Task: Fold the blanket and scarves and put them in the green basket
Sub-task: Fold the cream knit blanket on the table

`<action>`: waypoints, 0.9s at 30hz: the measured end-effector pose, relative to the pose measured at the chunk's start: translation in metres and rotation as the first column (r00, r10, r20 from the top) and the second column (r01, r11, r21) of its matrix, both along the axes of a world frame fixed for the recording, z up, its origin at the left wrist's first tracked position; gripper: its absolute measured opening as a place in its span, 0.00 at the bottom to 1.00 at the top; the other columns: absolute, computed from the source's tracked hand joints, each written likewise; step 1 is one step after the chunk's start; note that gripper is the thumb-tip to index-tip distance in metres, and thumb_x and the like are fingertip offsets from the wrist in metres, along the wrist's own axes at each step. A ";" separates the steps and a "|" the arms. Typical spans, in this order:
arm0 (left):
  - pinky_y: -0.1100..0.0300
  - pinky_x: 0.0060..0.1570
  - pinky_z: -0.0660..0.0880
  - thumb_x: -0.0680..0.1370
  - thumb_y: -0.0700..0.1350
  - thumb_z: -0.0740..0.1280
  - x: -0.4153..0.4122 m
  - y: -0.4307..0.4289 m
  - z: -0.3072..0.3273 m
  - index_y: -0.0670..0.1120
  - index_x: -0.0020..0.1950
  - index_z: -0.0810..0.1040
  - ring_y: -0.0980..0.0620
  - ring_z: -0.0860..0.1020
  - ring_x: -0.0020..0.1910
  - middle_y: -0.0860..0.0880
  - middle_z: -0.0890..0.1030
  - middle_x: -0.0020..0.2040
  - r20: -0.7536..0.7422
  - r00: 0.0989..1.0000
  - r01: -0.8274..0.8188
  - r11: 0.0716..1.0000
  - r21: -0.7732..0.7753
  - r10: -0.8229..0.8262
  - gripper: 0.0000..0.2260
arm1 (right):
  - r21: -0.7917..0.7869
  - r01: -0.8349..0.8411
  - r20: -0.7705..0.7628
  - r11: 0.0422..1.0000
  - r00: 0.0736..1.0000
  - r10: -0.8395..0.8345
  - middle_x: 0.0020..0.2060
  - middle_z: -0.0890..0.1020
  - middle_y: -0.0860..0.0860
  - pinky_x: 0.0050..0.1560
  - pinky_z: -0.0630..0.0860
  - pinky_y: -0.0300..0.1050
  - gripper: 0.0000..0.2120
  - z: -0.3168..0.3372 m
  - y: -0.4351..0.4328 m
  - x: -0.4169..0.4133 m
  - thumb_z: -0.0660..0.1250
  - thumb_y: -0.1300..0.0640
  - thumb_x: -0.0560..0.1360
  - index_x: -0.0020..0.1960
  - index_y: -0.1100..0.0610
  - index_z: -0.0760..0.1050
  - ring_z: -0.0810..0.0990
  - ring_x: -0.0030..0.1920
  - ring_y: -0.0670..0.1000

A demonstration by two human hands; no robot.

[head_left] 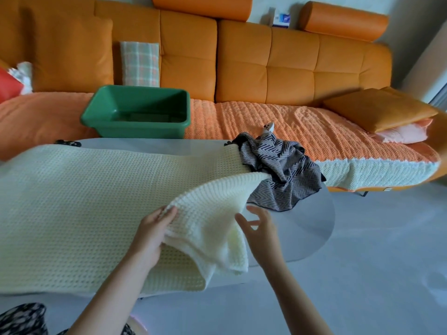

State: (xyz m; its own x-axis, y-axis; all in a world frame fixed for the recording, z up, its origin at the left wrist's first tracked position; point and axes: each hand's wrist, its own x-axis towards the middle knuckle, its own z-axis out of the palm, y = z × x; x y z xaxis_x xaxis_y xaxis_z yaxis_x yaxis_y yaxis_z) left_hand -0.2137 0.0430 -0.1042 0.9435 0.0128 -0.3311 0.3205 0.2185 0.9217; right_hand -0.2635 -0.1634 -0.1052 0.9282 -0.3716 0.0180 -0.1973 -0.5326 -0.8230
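Note:
A cream waffle-knit blanket (79, 201) lies spread over the oval grey table (314, 226). My left hand (152, 235) pinches a raised fold of it near the right end, lifting that part off the table. Just right of the fold, my right hand (260, 228) hovers with fingers spread and holds nothing. A crumpled grey scarf with a black zigzag pattern (280, 170) sits at the table's far right, partly under the blanket. The green basket (135, 112) stands on the sofa behind the table; its inside looks dark and I cannot tell what lies in it.
An orange sofa (266, 68) with an orange quilted cover runs along the back. A plaid green-and-orange cloth (140, 64) leans against its backrest behind the basket. Orange and pink cushions (382, 112) lie at the right end. Grey floor lies right of the table.

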 end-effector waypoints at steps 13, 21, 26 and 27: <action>0.54 0.55 0.70 0.79 0.45 0.61 -0.002 0.079 -0.018 0.39 0.68 0.70 0.46 0.75 0.57 0.41 0.75 0.63 -0.143 0.956 -0.272 0.957 -0.104 0.256 0.18 | 0.376 0.203 0.045 0.904 0.971 -0.236 0.61 0.73 0.51 0.59 0.69 0.45 0.28 -0.006 0.015 0.050 0.64 0.46 0.76 0.70 0.59 0.64 0.73 0.60 0.52; 0.43 0.68 0.60 0.77 0.50 0.64 -0.009 0.088 -0.022 0.43 0.69 0.70 0.46 0.68 0.68 0.48 0.72 0.67 -0.146 0.959 -0.252 0.966 -0.059 0.241 0.22 | 0.632 0.303 -0.103 0.713 0.945 -0.310 0.35 0.70 0.54 0.51 0.76 0.52 0.20 0.022 0.022 0.147 0.70 0.44 0.71 0.36 0.59 0.68 0.70 0.36 0.50; 0.54 0.58 0.67 0.80 0.40 0.59 -0.012 0.089 -0.027 0.37 0.61 0.73 0.46 0.77 0.52 0.42 0.78 0.55 -0.110 0.979 -0.183 0.979 -0.089 0.173 0.12 | 0.546 0.325 -0.107 0.772 0.941 -0.320 0.51 0.78 0.58 0.44 0.73 0.46 0.13 0.032 0.055 0.178 0.68 0.55 0.74 0.56 0.60 0.75 0.75 0.48 0.55; 0.53 0.59 0.67 0.80 0.40 0.59 -0.013 0.089 -0.028 0.38 0.61 0.74 0.47 0.77 0.53 0.42 0.78 0.56 -0.107 0.979 -0.182 0.981 -0.072 0.174 0.12 | 0.454 0.321 -0.123 0.831 0.946 -0.299 0.58 0.75 0.59 0.53 0.72 0.49 0.20 0.032 0.063 0.182 0.68 0.52 0.74 0.63 0.60 0.72 0.73 0.56 0.57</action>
State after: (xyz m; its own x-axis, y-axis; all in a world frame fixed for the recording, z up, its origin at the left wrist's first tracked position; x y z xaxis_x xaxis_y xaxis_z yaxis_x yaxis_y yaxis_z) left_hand -0.2267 0.1317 -0.1326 0.8907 0.1469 -0.4302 0.3591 0.3529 0.8640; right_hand -0.0813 -0.1003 -0.0727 0.7585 -0.5944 -0.2671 -0.3305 0.0023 -0.9438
